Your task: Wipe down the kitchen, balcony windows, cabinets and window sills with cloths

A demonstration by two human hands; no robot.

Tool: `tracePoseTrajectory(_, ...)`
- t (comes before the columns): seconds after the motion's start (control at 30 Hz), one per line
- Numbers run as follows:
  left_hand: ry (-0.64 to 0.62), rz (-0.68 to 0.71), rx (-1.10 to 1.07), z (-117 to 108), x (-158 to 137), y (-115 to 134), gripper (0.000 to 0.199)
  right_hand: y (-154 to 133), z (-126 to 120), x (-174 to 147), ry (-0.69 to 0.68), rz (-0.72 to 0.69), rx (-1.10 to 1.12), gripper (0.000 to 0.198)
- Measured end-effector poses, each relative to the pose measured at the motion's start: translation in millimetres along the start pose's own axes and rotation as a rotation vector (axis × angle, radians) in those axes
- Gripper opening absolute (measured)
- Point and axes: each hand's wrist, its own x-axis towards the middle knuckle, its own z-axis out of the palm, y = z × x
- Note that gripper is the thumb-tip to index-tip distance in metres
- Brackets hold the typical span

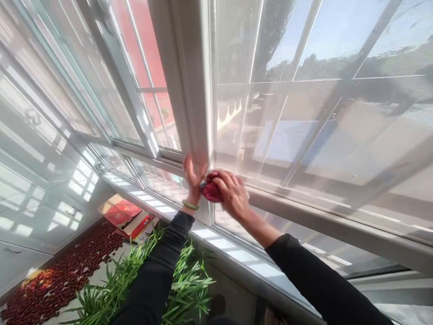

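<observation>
1. Filling most of my view, the window (324,122) spreads out to the right, bright with sun; I judge its panes stiff and breakable, better met with a flat, light touch than a hard push.
2. Rising beside it, the pale post (192,99) looks rigid and smooth, sturdy enough to take pressure from my palm.
3. Under my left forearm, the leafy plants (192,284) seem soft and easily bent, so sleeves are best kept above them.
4. Past the leaves, near the sill, lies a red box (126,215), apart from both hands.
5. My right hand (235,195) is closed over a bunched cloth, fingers curled across its top, low by the post.
6. My left hand (193,177) has its fingers spread and seems to rest against the post, just beside the cloth; I cannot tell whether it touches it.
7. The dark red cloth (212,188) sits between my hands at the post's lower part. I expect it to be light, limp and hard to damage; a full handful, gathered at the middle, should grip best.
</observation>
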Motion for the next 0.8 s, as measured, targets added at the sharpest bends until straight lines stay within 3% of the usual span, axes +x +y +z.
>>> tracePoseTrajectory(0.13, -0.003, 0.064, -0.003, 2.0, 13.9, -6.3, 0.075, 3.1, 37.2, 14.3, -0.072, 0.005, -0.1, 0.029)
tracePoseTrajectory(0.33, -0.017, 0.154, 0.094, 6.4, 9.0, -0.7, 0.086, -4.3, 35.3, 19.3, -0.137, 0.045, -0.164, 0.017)
tracePoseTrajectory(0.47, -0.015, 0.196, 0.104, 7.5, 10.4, 3.6, 0.084, 10.5, 3.6, -11.0, -0.084, 0.111, -0.153, 0.018)
tracePoseTrajectory(0.67, -0.017, 0.234, 0.098, 10.7, 10.5, -1.2, 0.084, 36.7, -88.2, -114.4, 0.02, 0.391, -0.363, 0.042)
tracePoseTrajectory(0.73, -0.014, 0.246, 0.076, 12.0, 9.4, -2.6, 0.083, 33.7, -100.2, -122.7, 0.011, 0.482, -0.413, 0.043)
tracePoseTrajectory(0.8, -0.019, 0.244, 0.071, 11.1, 8.7, -2.6, 0.083, 23.7, -88.5, -107.7, -0.011, 0.482, -0.388, 0.045)
